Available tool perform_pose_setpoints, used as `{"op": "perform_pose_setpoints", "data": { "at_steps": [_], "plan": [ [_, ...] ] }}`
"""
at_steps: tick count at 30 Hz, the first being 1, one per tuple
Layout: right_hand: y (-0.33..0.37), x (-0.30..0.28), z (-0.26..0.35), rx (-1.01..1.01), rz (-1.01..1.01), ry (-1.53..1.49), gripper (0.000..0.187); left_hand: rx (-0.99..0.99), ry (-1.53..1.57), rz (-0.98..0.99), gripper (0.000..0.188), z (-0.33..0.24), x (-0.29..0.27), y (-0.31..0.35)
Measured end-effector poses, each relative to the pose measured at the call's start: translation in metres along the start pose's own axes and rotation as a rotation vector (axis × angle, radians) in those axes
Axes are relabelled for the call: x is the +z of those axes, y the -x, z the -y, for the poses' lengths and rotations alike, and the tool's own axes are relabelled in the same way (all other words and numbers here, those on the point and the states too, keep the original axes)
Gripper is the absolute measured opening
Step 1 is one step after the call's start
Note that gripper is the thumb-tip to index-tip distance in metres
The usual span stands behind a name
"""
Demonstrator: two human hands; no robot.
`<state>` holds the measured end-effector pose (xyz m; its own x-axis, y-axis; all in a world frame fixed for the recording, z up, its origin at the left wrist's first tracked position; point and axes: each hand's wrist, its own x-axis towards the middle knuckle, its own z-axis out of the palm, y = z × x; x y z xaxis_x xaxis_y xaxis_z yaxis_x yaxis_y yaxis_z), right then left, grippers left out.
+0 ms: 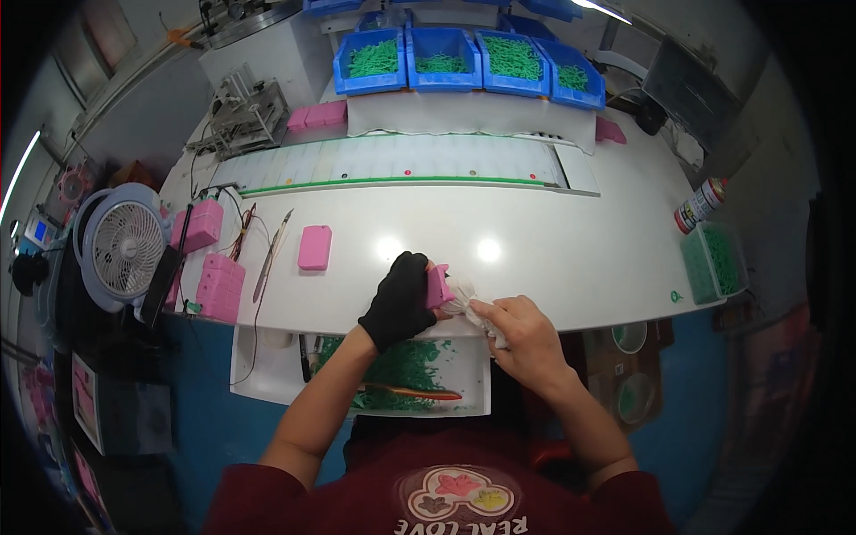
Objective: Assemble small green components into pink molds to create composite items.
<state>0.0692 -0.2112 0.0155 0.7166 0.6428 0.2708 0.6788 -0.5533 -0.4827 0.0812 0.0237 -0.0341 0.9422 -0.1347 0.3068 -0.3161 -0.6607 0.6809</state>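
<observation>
My left hand [398, 299], in a black glove, is closed round a small pink block [438, 286] near the front edge of the white table. In my bare right hand [524, 337] a crumpled white cloth [472, 310] is pinched, its upper end against the pink block. The fingertips behind the block are partly hidden. To the left, a flat pink rectangular block [314, 248] lies alone on the table. Below my hands, an open white drawer [464, 399] holds many green scraps [401, 370] and a red-orange handled tool [419, 392].
Blue bins [443, 80] of green pieces stand at the back, behind a long pale panel [383, 163]. Stacked pink blocks [220, 287], a thin pointed tool [272, 254] and a fan [127, 247] are at left. A spray can [701, 205] and clear tub [713, 261] stand right.
</observation>
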Motion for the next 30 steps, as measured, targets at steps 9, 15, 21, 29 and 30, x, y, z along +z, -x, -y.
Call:
{"op": "perform_pose_setpoints", "data": {
  "at_steps": [9, 15, 21, 29, 30],
  "plan": [
    [-0.010, -0.007, 0.004, 0.020, -0.106, 0.038, 0.047, 0.063, 0.039, -0.043, 0.067, 0.003, -0.009, -0.006],
    [-0.008, -0.016, -0.037, 0.226, -0.261, 0.097, 0.041, 0.105, -0.114, -0.056, 0.061, 0.003, 0.000, -0.005],
    [-0.016, -0.026, -0.029, 0.141, -0.457, 0.257, 0.033, -0.210, 0.287, 0.118, 0.054, -0.033, -0.019, -0.001],
    [-0.045, 0.005, 0.020, 0.250, -0.190, -0.494, 0.025, -0.286, 0.791, -0.209, 0.041, -0.062, -0.003, 0.002],
    [-0.049, 0.007, 0.021, 0.248, -0.191, -0.496, 0.025, -0.284, 0.773, -0.250, 0.044, -0.061, 0.000, 0.005]
  ]
}}
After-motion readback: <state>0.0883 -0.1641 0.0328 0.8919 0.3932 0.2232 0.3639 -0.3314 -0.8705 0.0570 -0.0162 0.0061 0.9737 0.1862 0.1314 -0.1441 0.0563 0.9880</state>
